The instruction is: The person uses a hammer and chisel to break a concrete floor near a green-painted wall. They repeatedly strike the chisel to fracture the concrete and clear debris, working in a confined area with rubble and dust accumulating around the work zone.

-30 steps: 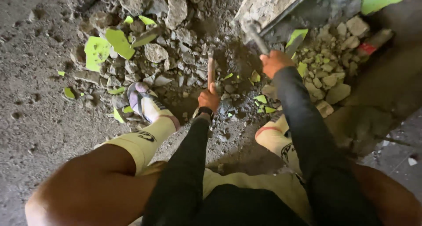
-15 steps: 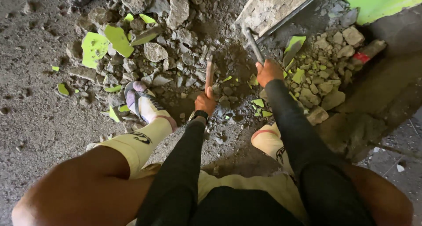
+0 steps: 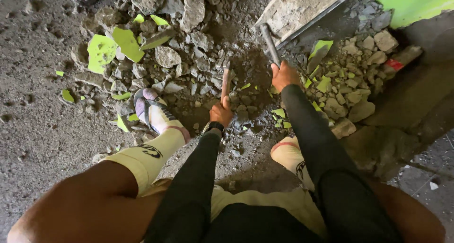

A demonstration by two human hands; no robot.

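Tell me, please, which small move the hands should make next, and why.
Probably strike: the left hand holds a wooden handle upright, while the right hand grips a metal bar whose tip sits under the concrete slab. Rubble lies loose below, so one more blow seems likely.

Rough grey rubble (image 3: 198,68) — wooden handle (image 3: 226,82), dull metal chisel (image 3: 270,44)

Concrete slab (image 3: 302,6): top cut off by frame edge | metal bar (image 3: 270,44): upper end hidden under slab, lower end inside right hand (image 3: 283,75) | wooden handle (image 3: 225,84): tool head below slab indiscernible, base covered by left hand (image 3: 221,113)
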